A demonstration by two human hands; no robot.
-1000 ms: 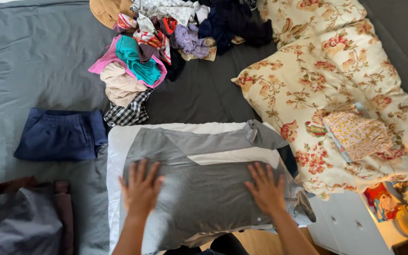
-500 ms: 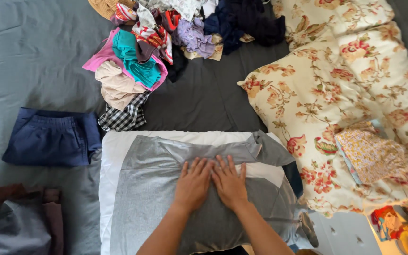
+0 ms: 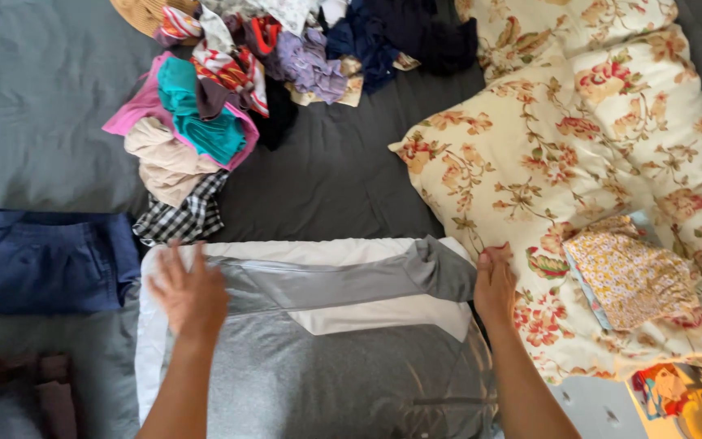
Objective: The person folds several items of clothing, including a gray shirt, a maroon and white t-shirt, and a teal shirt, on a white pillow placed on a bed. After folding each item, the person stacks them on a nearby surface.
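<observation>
Both hands spread apart, left hand (image 3: 190, 294) flat and right hand (image 3: 495, 284) gripping the half-folded grey shirt (image 3: 327, 358), the clothes pile (image 3: 229, 89) at the bed's far edge still unfolded.

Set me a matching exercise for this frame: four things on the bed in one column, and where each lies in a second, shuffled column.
Things:
1. grey shirt
2. navy folded garment
3. floral duvet
4. pile of mixed clothes

Places:
A. far side, top centre
B. right side of the bed
C. under both hands, nearest the camera
D. left of the left hand

Pairs: 1-C, 2-D, 3-B, 4-A
</observation>
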